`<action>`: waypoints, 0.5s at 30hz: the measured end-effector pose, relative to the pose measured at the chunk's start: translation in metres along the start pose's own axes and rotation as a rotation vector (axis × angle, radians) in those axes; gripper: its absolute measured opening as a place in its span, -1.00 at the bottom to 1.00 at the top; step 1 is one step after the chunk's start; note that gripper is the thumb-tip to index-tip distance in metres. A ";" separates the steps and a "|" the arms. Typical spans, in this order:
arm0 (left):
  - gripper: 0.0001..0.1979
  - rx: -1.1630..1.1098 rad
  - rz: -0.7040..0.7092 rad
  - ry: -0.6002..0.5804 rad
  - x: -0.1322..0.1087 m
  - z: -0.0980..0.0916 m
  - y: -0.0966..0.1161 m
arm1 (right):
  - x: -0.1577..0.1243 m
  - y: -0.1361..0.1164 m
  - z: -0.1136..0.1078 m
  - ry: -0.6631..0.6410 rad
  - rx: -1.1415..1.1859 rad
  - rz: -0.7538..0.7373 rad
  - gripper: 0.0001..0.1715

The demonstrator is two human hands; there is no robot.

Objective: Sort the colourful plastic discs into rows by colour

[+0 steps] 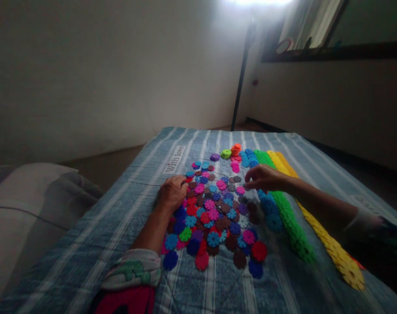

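Observation:
A spread of notched plastic discs (pixel 213 213) in pink, red, blue, brown and other colours lies on the striped bedspread (pixel 126 218). At the far left edge of the spread rests my left hand (pixel 174 192), its fingers curled in against the discs; what they hold, if anything, is hidden. My right hand (pixel 264 178) hovers at the right side of the spread, thumb and forefinger bent and a little apart, close to a pink disc (pixel 240 190). Beneath and beside it run overlapping rows of discs: a blue row (pixel 269 207), a green row (pixel 292 226) and a yellow row (pixel 332 248).
Small groups of discs lie at the far end: an orange stack (pixel 236 149), a lime green one (pixel 226 153) and a purple one (pixel 214 157). A lamp stand (pixel 241 83) rises behind the bed. A pale cloth-covered shape (pixel 38 218) is at the left.

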State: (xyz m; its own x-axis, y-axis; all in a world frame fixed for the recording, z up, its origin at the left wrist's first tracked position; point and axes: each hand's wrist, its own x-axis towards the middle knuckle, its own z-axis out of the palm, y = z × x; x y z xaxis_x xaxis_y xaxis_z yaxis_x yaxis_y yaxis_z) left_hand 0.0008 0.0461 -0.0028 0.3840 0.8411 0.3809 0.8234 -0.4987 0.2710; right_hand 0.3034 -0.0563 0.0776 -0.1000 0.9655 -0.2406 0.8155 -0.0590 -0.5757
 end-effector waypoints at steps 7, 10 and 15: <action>-0.73 0.006 0.014 0.013 0.002 0.003 -0.004 | -0.077 -0.027 0.039 -0.209 -0.236 -0.173 -0.86; -0.74 0.005 0.012 0.010 0.002 0.003 -0.004 | -0.098 -0.032 0.051 -0.179 -0.316 -0.126 -0.71; -0.73 0.004 0.010 0.003 0.002 0.002 -0.002 | -0.108 -0.030 0.068 -0.166 -0.405 -0.054 -0.71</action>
State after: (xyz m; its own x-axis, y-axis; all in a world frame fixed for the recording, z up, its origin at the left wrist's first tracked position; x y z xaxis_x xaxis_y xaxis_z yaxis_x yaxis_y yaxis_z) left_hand 0.0005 0.0495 -0.0047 0.3909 0.8353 0.3865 0.8213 -0.5062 0.2633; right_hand 0.2504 -0.1760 0.0676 -0.2118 0.9087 -0.3597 0.9610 0.1267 -0.2457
